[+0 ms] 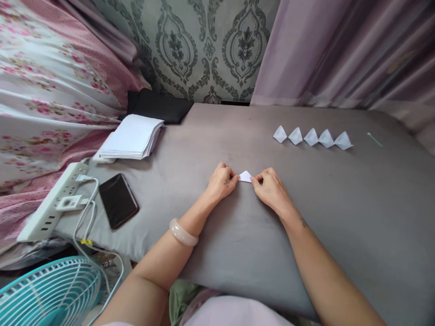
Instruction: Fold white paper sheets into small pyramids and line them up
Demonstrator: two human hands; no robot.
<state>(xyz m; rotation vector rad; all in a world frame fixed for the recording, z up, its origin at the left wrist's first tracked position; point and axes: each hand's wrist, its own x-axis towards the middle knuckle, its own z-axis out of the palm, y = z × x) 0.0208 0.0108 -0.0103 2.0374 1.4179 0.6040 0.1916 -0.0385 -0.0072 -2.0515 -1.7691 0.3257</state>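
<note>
Grey cloth covers the work surface. Near its middle is the folded white paper, its two ends pinched by the left hand and the right hand, perhaps to keep it steady. Farther back at right, five folded paper pieces form a row, seemingly clear of the hands; at left lies a paper stack, likely within reach.
</note>
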